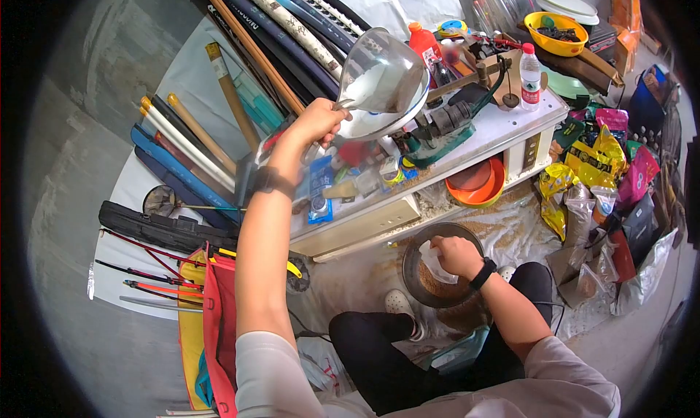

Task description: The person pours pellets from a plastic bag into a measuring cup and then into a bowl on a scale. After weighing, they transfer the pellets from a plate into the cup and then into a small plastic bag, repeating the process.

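Raised over the bench, my left hand (321, 121) grips the handle of a clear measuring jug (379, 71). The jug is tilted above a white bowl (364, 128), whose inside is mostly hidden by it. Down at the lower right, my right hand (458, 256) is closed on a whitish, translucent piece of plastic (433, 263). That hand is over a dark round pan (414, 279) with brown grainy material in it. The pan stands on the floor between my legs and the bench.
A white bench (503, 130) holds a red bottle (425, 42), a water bottle (530, 79) and a yellow basin (556, 35). An orange bowl (496, 188) sits below it. Colourful bags (590, 163) lie right. Long rods (248, 39) and a red bag (219, 323) are left.
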The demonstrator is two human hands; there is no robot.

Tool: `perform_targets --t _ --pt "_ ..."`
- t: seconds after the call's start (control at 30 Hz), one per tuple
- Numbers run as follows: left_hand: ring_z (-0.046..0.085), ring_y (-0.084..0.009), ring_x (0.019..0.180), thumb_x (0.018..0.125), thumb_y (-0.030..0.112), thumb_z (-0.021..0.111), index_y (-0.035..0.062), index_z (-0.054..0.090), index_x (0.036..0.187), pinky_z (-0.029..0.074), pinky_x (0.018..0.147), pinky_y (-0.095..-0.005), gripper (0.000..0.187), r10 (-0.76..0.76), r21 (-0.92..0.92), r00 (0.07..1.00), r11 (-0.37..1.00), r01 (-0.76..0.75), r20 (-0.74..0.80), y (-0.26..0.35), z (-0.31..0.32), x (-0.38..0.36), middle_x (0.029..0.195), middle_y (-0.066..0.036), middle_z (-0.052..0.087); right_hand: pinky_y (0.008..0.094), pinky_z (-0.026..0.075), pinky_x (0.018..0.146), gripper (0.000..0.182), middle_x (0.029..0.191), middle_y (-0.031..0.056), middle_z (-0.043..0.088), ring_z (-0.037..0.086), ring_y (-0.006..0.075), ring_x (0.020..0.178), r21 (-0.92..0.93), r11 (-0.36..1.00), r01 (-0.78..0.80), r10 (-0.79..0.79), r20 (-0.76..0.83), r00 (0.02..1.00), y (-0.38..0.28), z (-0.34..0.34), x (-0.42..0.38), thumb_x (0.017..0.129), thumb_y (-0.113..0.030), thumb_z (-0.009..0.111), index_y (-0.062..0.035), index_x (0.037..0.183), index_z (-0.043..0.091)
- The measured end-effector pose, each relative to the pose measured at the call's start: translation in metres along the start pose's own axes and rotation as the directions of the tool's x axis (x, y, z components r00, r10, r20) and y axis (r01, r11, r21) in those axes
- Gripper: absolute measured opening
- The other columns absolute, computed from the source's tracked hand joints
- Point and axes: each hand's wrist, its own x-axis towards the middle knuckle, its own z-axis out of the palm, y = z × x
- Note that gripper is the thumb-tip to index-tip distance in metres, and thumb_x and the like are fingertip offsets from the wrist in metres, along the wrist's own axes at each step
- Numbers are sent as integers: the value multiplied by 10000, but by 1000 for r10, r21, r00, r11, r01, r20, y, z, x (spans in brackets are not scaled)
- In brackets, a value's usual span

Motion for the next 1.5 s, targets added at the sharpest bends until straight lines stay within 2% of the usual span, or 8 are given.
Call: perform_targets --t 0.47,0.53,0.77,0.83,1.5 --pt "378 -53 385 977 208 511 2 630 1070 347 378 -237 254 -10 -102 999 995 15 47 0 2 -1 552 63 426 469 543 677 251 833 178 691 680 364 793 8 1000 24 -24 -5 1000 2 2 1 782 -100 568 -133 1010 670" --pt "378 -50 394 980 203 506 1 623 1077 350 385 -232 252 -19 -137 998 990 27 61 1 3 -3 563 63 427 468 530 697 289 840 158 682 663 362 817 -3 999 -33 33 44 998 1 1 2 755 -98 610 -138 1037 658" --pt "383 -48 409 981 203 503 0 622 1079 351 394 -228 255 -24 -143 997 989 35 73 -2 3 1 573 65 433 465 528 693 276 841 155 683 662 361 820 3 1000 -23 23 21 1000 4 5 2 752 -98 613 -132 1022 660" --pt "384 -49 409 984 204 501 -3 623 1082 352 396 -228 260 -23 -150 997 988 35 77 -2 3 2 574 65 438 474 541 666 240 813 173 686 677 366 775 9 1000 27 -27 -29 999 4 5 1 796 -102 560 -147 1010 660" --pt "414 -26 394 1007 206 471 -18 618 1108 379 356 -207 287 -19 -290 994 956 49 108 -1 2 3 579 68 468 474 540 683 248 843 182 690 677 369 809 2 1000 -5 5 15 1000 1 3 2 798 -99 554 -142 1016 663"
